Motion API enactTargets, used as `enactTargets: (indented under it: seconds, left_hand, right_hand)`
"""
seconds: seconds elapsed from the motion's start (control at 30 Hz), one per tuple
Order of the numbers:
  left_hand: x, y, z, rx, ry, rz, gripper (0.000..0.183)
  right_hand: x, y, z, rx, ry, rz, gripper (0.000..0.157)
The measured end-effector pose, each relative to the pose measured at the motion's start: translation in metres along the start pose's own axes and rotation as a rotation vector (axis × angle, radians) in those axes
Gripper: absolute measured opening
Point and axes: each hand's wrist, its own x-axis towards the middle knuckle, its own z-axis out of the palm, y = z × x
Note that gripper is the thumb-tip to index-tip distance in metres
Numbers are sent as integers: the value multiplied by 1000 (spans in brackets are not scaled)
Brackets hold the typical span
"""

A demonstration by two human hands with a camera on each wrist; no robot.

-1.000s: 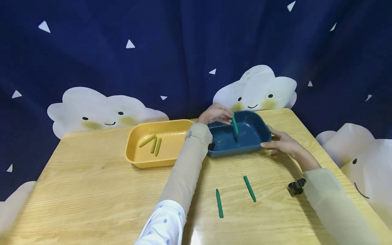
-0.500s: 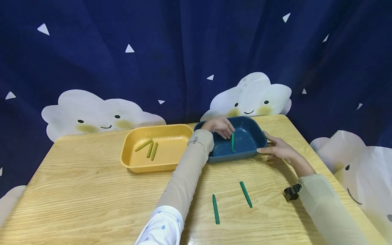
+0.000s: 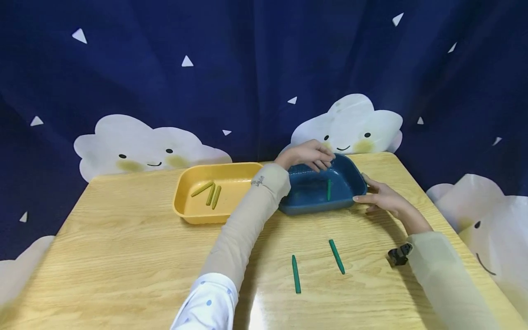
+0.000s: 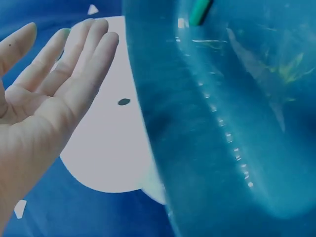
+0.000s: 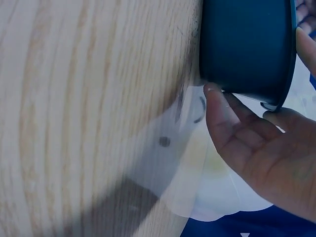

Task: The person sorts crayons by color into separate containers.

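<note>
In the head view a green crayon (image 3: pixel 328 189) lies in the dark blue tray (image 3: pixel 305 208). My left hand (image 3: pixel 311 153) is over the tray's back edge, fingers loosely extended and nothing in them. The left wrist view shows that hand (image 4: pixel 49 94) palm up to the camera beside the tray wall (image 4: pixel 153 108), with one end of the green crayon (image 4: pixel 200 12) at the top. My right hand (image 3: pixel 381 197) touches the tray's right end with spread fingers. In the right wrist view its fingertips (image 5: pixel 212 91) meet the tray's lower edge.
A yellow tray (image 3: pixel 187 219) with 3 olive-yellow crayons (image 3: pixel 211 194) stands left of the blue one. Two green crayons, a left one (image 3: pixel 296 275) and a right one (image 3: pixel 336 256), lie on the wooden table (image 3: pixel 136 256). A dark blue curtain (image 3: pixel 231 68) hangs behind.
My left hand first lowered the green crayon into the blue tray, then let it go and lifted up towards the back right. My right hand stays at the tray's end.
</note>
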Motion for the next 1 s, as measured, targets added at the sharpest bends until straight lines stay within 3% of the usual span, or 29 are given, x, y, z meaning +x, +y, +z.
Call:
enactTargets:
  seconds: [0.2, 0.47, 0.67, 1.0]
  left_hand:
    - [-22, 9, 2, 25, 48, 97, 39]
    - [-61, 0, 11, 48, 122, 242, 34]
    - [-85, -6, 17, 28, 116, 274, 33]
    - [-115, -24, 26, 96, 66, 268, 32]
  right_hand:
    - [0, -1, -1, 36, -5, -3, 95]
    - [3, -3, 1, 42, -18, 17, 98]
    - [4, -1, 1, 36, -15, 16, 99]
    - [2, -3, 0, 10, -23, 9, 96]
